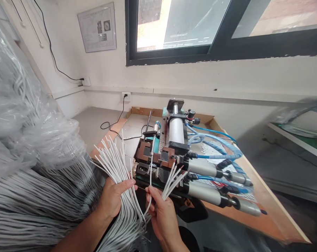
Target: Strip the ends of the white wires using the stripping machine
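Observation:
My left hand is closed around a thick bundle of white cables whose cut ends fan upward. My right hand pinches a single white cable, its tip pointing up into the front of a small pneumatic machine. Several more white cable ends stick out between the right hand's fingers. The cables trail down and left into a large mass of white cable.
The machine sits on a wooden board, with silver cylinders and blue air hoses. Clear plastic wrapping covers the cable stock at left. A black power cord runs to a wall socket. A green shelf stands at right.

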A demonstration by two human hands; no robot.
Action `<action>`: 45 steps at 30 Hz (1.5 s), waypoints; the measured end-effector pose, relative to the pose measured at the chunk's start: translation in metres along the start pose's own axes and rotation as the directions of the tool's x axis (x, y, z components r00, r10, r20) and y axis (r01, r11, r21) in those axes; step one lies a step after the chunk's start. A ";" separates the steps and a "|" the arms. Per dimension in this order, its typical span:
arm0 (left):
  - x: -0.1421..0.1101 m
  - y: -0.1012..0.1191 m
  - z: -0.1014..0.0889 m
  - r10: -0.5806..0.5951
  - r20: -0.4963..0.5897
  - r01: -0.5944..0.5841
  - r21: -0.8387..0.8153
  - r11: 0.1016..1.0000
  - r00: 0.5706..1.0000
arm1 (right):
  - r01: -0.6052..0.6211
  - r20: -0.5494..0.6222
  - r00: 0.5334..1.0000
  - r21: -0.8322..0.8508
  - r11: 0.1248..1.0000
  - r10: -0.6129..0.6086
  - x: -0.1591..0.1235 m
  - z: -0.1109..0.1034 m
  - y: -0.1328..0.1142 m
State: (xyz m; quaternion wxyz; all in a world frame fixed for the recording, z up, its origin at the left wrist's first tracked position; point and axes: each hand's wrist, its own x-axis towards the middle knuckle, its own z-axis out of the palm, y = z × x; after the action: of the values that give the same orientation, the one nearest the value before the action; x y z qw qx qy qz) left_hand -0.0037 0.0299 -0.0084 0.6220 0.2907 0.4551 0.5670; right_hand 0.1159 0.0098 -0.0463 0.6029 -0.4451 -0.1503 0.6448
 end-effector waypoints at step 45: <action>0.005 -0.008 0.001 0.006 0.127 -0.012 0.048 0.999 0.992 | 0.177 0.168 0.976 -0.229 0.957 -0.140 -0.003 -0.014 0.017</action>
State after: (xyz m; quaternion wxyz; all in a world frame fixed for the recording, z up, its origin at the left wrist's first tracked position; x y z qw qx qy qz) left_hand 0.0007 0.0334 -0.0159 0.6398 0.3431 0.4269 0.5392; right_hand 0.1157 -0.0020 -0.0653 0.5808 -0.4521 -0.3084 0.6026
